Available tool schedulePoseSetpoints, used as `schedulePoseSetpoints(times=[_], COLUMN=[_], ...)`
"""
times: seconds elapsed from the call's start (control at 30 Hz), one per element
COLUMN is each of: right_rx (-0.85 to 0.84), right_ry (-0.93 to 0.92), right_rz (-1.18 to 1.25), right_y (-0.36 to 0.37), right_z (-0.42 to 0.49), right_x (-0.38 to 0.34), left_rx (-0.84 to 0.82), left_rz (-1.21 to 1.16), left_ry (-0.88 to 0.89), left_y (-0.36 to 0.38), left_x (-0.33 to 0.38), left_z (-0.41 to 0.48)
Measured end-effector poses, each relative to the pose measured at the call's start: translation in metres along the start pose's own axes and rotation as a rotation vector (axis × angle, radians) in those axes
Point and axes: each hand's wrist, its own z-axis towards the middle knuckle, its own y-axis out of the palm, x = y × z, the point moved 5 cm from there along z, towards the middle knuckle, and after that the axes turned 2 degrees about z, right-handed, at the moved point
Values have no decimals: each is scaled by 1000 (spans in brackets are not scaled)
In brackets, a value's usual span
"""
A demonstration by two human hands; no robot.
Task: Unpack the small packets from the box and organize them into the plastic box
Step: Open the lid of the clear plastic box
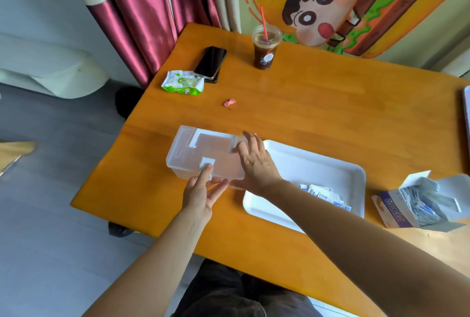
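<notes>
Head view, and my right forearm cuts across the white tray (pixel 330 161), covering part of the small packets (pixel 321 193) heaped in its near side. The right end of the clear plastic box (pixel 183 156) is under my right hand (pixel 255 163), so that corner's lost to me. Print on the cardboard box (pixel 395 216) at the near right is too blurred to read; more packets (pixel 422 202) stand packed in its open top. The plastic box sits on the counter (pixel 305 103) just left of the tray, lid (pixel 216 142) on. Right hand lies flat on the lid, fingers spread and straight, gripping nothing. Left hand (pixel 201 196) reaches in from the near side, fingers straight and relaxed, index fingertip (pixel 207 171) touching the white tab (pixel 207 162) at the box's near edge, nothing held.
</notes>
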Motion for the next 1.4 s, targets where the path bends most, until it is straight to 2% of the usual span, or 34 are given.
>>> schedulePoseSetpoints(times=[0.2,0.33,0.5,0.6,0.7,0.8,0.93,1.07,1.23,1.3,1.4], right_rx=[57,103,62,31,4,-86,-234,-246,-201,-150,-56], right_ry=[-10,8,81,302,603,706,579,544,556,577,625], right_rz=[-61,27,362,641,1092,1306,1266,1097,975,807,462], right_y=[4,-3,-22,-36,-27,-5,10,2,-17,-18,-17], right_z=[0,0,4,15,24,26,23,11,-27,-43,-72], right_x=[1,3,5,19,39,47,39,52,80,98,131], left_rx=[38,28,36,60,81,69,-34,-306,-460,-573,-644], left_rz=[112,47,97,294,413,515,646,948,1315,1339,1309], left_ry=[37,1,-88,-116,-109,-91,-114,-154,-83,-18,237], left_y=[-3,-11,-22,-28,-33,-32,-27,-18,3,22,56], left_x=[2,7,7,3,1,1,-1,-9,-27,-38,-48], left_z=[-2,-6,-3,0,5,6,0,-12,-28,-37,-45])
